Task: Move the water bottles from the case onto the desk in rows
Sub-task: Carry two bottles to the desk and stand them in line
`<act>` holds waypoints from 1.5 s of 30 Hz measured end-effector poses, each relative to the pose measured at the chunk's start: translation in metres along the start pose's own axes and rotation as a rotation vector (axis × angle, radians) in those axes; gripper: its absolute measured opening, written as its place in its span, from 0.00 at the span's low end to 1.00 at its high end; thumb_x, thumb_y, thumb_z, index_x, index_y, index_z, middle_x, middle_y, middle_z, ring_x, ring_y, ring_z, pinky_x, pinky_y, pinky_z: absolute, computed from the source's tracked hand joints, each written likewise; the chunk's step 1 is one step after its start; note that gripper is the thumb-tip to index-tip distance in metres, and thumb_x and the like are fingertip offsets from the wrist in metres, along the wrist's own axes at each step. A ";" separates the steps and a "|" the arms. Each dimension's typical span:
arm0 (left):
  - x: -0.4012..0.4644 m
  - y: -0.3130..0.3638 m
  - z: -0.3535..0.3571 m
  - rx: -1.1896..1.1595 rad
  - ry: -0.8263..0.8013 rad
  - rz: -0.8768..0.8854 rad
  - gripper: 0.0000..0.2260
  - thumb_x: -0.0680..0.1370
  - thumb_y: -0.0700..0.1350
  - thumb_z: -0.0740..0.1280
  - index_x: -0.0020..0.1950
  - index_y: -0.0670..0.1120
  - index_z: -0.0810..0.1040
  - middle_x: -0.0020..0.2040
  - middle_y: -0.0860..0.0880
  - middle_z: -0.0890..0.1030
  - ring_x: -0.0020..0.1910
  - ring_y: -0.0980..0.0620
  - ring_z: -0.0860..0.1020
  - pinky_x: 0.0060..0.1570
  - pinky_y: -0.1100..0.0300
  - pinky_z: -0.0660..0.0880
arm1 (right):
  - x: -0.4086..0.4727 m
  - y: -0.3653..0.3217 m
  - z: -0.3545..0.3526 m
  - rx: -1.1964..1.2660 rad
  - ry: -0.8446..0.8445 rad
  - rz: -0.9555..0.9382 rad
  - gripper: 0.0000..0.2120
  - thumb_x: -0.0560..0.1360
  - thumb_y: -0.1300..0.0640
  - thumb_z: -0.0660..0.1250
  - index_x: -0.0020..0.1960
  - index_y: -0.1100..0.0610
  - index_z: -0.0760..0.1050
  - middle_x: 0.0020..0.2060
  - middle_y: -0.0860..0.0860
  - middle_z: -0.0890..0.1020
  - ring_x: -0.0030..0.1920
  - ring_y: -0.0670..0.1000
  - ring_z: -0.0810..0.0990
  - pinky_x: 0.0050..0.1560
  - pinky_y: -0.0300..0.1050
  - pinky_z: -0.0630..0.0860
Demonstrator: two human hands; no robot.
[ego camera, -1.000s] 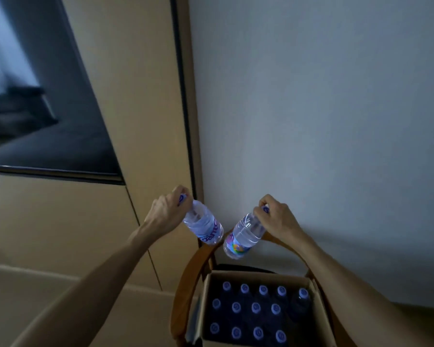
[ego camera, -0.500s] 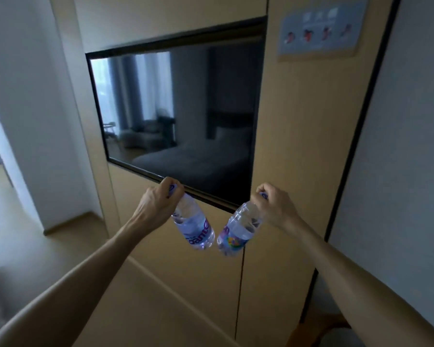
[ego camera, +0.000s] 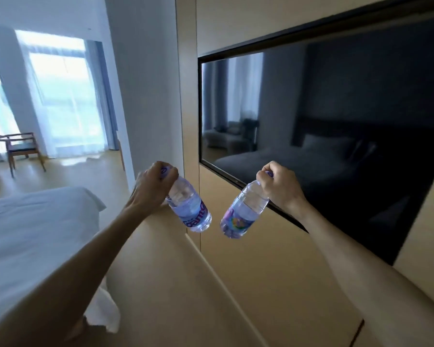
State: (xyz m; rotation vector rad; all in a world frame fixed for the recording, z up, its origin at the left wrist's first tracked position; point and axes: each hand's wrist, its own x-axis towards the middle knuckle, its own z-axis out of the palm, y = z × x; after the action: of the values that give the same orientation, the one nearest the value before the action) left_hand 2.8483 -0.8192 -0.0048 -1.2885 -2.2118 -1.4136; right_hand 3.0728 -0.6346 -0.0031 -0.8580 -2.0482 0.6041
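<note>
The fingers (ego camera: 169, 175) of the left hand (ego camera: 152, 189) are clenched round the capped neck of one water bottle (ego camera: 189, 209), and the right hand (ego camera: 280, 187) is likewise clenched at the neck of a second bottle (ego camera: 242, 212). Both bottles hang tilted, bases swung inward toward each other, near but apart, in mid-air in front of a wood-panelled wall (ego camera: 261, 271) beneath a dark wall-mounted screen (ego camera: 336, 121). Each appears full, though glare on the clear plastic makes the fill level hard to confirm. Judged as full, they will carry noticeable weight on a narrow hold; the thin walls would likely flex if squeezed mid-body, so the stiff neck under the cap is the sounder purchase, with a smooth label offering less friction. A bed (ego camera: 35, 234) lies to the left, and a chair (ego camera: 20, 149) stands by the window (ego camera: 65, 91) beyond. Neither case nor table is in sight; both bottles are in transit, not yet set down.
</note>
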 end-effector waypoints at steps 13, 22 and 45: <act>0.147 -0.095 -0.003 0.261 0.173 -0.114 0.15 0.78 0.51 0.67 0.53 0.39 0.80 0.48 0.42 0.83 0.42 0.50 0.78 0.36 0.63 0.69 | 0.200 -0.007 0.193 0.115 -0.270 -0.220 0.11 0.68 0.44 0.58 0.38 0.50 0.70 0.31 0.47 0.79 0.35 0.46 0.77 0.34 0.43 0.71; 0.244 -0.175 -0.011 0.419 0.214 -0.143 0.15 0.79 0.52 0.65 0.55 0.41 0.80 0.48 0.42 0.84 0.40 0.49 0.78 0.38 0.61 0.70 | 0.308 -0.042 0.306 0.111 -0.418 -0.415 0.07 0.74 0.46 0.60 0.43 0.49 0.71 0.34 0.43 0.77 0.36 0.44 0.76 0.34 0.38 0.70; 0.542 -0.444 -0.053 0.468 0.248 -0.091 0.13 0.79 0.48 0.65 0.53 0.39 0.80 0.46 0.40 0.83 0.39 0.47 0.79 0.38 0.58 0.74 | 0.564 -0.165 0.623 -0.101 -0.297 -0.744 0.16 0.80 0.46 0.60 0.53 0.59 0.75 0.41 0.54 0.83 0.40 0.55 0.81 0.47 0.50 0.80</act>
State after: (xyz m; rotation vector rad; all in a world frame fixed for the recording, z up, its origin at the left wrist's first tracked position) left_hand 2.1749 -0.6304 0.0605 -0.8182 -2.2629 -0.9347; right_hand 2.2538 -0.3895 0.0445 -0.0117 -2.4646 0.2147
